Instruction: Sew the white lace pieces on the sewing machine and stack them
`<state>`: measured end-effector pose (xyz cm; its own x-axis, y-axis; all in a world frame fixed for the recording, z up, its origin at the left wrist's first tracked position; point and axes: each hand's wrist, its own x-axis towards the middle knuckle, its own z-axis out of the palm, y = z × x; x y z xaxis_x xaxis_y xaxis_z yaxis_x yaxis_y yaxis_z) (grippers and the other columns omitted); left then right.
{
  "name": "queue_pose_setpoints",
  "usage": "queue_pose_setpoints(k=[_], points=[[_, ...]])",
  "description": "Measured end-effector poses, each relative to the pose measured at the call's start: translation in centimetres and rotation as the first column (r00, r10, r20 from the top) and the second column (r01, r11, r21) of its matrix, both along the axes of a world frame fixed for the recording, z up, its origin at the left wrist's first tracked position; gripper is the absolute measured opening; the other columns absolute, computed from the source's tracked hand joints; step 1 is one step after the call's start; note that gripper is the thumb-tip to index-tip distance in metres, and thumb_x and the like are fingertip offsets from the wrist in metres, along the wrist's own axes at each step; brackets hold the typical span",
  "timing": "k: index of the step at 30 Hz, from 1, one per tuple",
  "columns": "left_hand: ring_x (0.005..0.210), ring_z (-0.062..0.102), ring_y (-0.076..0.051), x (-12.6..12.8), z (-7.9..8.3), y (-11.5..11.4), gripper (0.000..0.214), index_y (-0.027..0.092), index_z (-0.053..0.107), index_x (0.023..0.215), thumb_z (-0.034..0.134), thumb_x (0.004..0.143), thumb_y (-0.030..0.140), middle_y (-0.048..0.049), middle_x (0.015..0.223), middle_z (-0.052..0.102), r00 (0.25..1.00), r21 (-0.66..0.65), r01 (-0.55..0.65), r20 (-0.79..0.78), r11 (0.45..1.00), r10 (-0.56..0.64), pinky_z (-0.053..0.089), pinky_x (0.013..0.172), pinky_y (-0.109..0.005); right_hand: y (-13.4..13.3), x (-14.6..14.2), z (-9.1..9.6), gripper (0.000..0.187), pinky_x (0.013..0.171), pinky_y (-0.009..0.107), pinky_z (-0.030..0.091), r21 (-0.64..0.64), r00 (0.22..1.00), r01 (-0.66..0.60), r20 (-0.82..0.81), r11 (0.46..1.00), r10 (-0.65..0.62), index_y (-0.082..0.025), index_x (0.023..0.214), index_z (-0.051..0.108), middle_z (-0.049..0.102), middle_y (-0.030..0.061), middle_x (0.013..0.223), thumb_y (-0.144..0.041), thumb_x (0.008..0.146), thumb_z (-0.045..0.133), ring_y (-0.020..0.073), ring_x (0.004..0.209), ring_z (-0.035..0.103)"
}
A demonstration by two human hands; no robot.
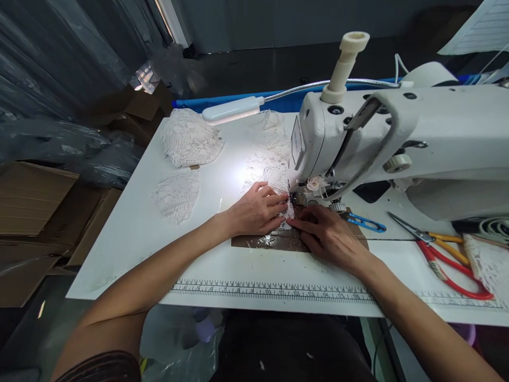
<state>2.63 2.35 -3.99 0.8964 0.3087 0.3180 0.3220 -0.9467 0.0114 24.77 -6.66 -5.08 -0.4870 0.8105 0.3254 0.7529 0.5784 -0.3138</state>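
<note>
My left hand (256, 210) lies flat, fingers stretched out, pressing a piece of white lace (267, 165) onto the table just left of the needle of the white sewing machine (397, 138). My right hand (328, 235) rests right in front of the needle, fingers pressed together on the near edge of the same lace. The lace runs away from the presser foot under the lamp's light. A small cream fabric flower (316, 183) sits on the machine by the needle.
Two more lace pieces, a stack of lace (190, 137) and a single lace piece (177, 195), lie at the table's left. Blue thread snips (366, 223) and red-and-yellow scissors (445, 254) lie to the right. A gooseneck lamp (233, 110) hangs over the table. A printed ruler (274, 291) runs along the front edge. Cardboard boxes (35, 196) stand at the left.
</note>
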Motion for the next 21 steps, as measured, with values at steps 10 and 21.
queue_pose_setpoints(k=[10,21], points=[[0.098,0.059,-0.023,-0.13,-0.20,-0.12,0.027,0.018,0.065,0.110,0.046,0.096,0.033,-0.0075,0.127,0.062,1.000,0.033,0.004,0.005,0.999,-0.004,0.041,0.097,-0.048,-0.08,-0.09,-0.21,0.036,0.083,0.046,0.049,0.003,1.000,0.009,-0.020,1.000,-0.009,-0.023,0.119,0.069,0.062,0.0120,0.103,-0.017,0.090,0.048,0.0250,0.093,0.058],[0.101,0.058,-0.023,-0.07,-0.28,-0.20,0.029,0.019,0.064,0.111,0.043,0.097,0.032,-0.0080,0.129,0.061,1.000,0.017,0.004,-0.023,1.000,-0.003,0.041,0.092,-0.043,0.13,0.33,-0.83,0.032,0.080,0.044,0.051,0.008,0.999,-0.006,-0.033,1.000,0.006,-0.026,0.114,0.071,0.059,0.0114,0.107,-0.022,0.089,0.052,0.0237,0.093,0.058]])
